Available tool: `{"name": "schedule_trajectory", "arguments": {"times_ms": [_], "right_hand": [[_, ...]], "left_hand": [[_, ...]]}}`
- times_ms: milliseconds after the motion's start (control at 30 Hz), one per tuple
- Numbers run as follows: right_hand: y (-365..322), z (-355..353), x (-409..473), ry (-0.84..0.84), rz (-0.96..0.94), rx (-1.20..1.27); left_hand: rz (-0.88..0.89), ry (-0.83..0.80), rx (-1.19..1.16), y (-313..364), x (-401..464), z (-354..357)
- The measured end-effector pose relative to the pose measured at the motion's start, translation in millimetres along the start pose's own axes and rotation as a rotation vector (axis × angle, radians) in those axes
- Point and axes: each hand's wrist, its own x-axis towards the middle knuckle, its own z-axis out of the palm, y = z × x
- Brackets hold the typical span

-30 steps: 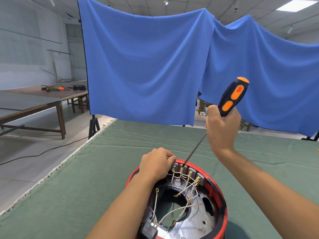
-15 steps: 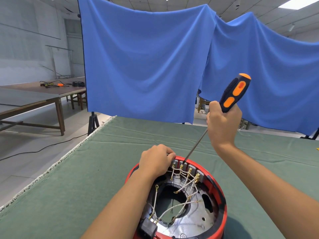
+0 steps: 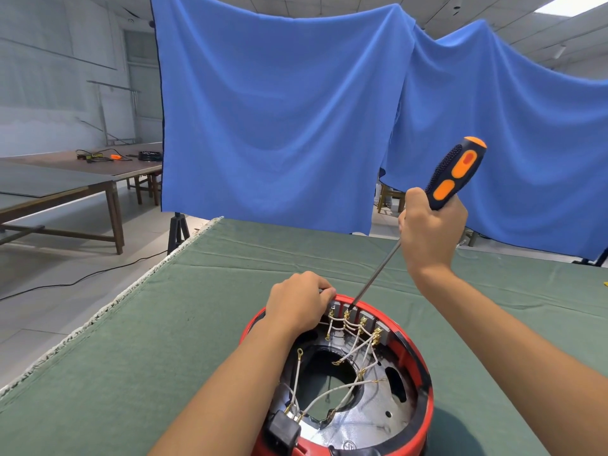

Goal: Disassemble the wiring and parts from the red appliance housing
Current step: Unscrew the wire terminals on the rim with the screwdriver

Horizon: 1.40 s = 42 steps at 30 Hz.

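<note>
At the far left stands a brown wooden side table (image 3: 98, 179) carrying a tangle of cables and small tools (image 3: 108, 157), too small to tell apart; a black cable (image 3: 82, 279) trails over the pale floor toward a black tripod stand (image 3: 177, 230); behind, a blue cloth backdrop (image 3: 279, 120) hangs across most of the view. The bench (image 3: 164, 340) is covered in green cloth with a frayed white edge along its left side; on it, near the lower middle, sits the red appliance housing (image 3: 424, 366), open side up, its metal base plate (image 3: 368, 419) and a dark central opening exposed; a black plug socket (image 3: 283, 434) sits at its near rim. The left hand (image 3: 297, 304) is curled over the far left rim of the housing, gripping it, fingertips at the edge beside a row of grey terminal blocks (image 3: 362, 319); white wires (image 3: 345, 386) with brass connectors (image 3: 376, 335) run from that row across the opening, some ends lying loose. The right hand (image 3: 431, 232) is raised above and to the right, fist wrapped round the black-and-orange handle of a screwdriver (image 3: 455, 174); its thin steel shaft slants down and left, the tip at the terminal row just beside the left fingers; whether it sits in a screw cannot be told.
</note>
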Motion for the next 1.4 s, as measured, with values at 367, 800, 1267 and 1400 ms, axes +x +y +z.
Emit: {"name": "schedule_trajectory", "arguments": {"times_ms": [367, 800, 1267, 1400], "right_hand": [[3, -1, 1, 0.013, 0.015, -0.025], [13, 1, 8, 0.009, 0.079, -0.027], [46, -11, 29, 0.201, 0.397, -0.164], [57, 1, 3, 0.126, 0.478, -0.170]], "left_hand": [[0.006, 0.003, 0.000, 0, 0, 0], [0.009, 0.004, -0.002, -1, 0, 1], [0.002, 0.006, -0.012, -2, 1, 1], [0.002, 0.011, -0.005, -3, 1, 2]]}}
